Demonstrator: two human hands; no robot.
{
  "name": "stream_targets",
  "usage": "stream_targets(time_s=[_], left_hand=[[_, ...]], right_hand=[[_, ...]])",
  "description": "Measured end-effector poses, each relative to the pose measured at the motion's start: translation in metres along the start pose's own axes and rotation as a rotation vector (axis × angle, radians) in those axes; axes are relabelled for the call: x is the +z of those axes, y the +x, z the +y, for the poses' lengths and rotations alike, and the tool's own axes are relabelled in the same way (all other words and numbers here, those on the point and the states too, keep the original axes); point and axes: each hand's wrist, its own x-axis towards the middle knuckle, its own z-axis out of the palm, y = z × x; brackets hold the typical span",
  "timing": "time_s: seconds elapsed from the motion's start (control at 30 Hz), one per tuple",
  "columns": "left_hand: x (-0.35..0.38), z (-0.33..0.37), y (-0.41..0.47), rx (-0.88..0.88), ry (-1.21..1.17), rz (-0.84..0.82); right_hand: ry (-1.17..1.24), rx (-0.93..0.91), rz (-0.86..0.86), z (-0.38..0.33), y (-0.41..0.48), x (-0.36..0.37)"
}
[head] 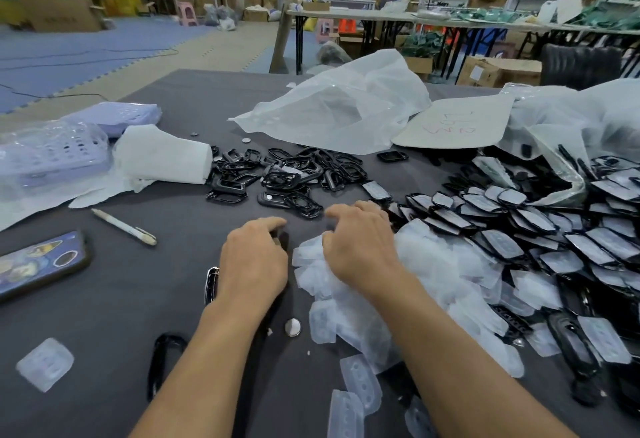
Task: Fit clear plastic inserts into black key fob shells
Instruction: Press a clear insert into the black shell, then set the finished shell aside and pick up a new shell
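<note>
Grey workshop table (pixel 104 316) strewn with parts: left hand (pixel 254 257) curls over a black shell (pixel 283 241) near centre; right hand (pixel 360 243), fingers bent, rests on the heap of clear inserts (pixel 426 264) just right, its grip hidden. Clinging inserts could lift doubled and jam the fit.

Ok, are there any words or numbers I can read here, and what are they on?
Nothing here can be read for sure.
Red handwriting on the cardboard sheet: scrawled and seemingly upside down, not readable.
Dark print on the brown box at the far left: too blurred to read.
Phone case: pictures only, no words I can make out.
</note>
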Motion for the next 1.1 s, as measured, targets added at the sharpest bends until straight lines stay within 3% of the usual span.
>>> stream_targets(time_s=[0.2,0.4,0.53,0.67,0.77,0.83,0.93,1.1], left_hand=[[-0.004,0.002,0.0,-0.03,-0.188,0.019],[-0.008,0.013,-0.004,-0.027,-0.302,0.203],[-0.003,0.025,-0.009,-0.091,-0.589,0.068],[0.013,0.04,-0.017,-0.101,-0.952,-0.081],[0.023,0.046,-0.021,-0.151,-1.014,-0.143],[0.026,0.047,-0.017,-0.238,-1.049,-0.144],[0.026,0.045,-0.012,-0.285,-1.11,-0.148],[0.025,0.044,-0.011,-0.25,-1.177,-0.211]], right_hand=[[-0.078,-0.073,-0.122,-0.02,0.04,0.007],[-0.056,-0.126,-0.004,-0.026,0.03,-0.007],[0.05,-0.189,-0.089,-0.017,0.006,-0.032],[-0.077,-0.244,-0.041,0.002,-0.014,-0.053],[0.154,-0.137,-0.182,0.023,-0.019,-0.067],[0.265,-0.008,-0.092,0.045,-0.009,-0.078],[0.067,0.151,0.103,0.088,0.03,-0.094],[-0.406,0.347,-0.027,0.131,0.088,-0.098]])
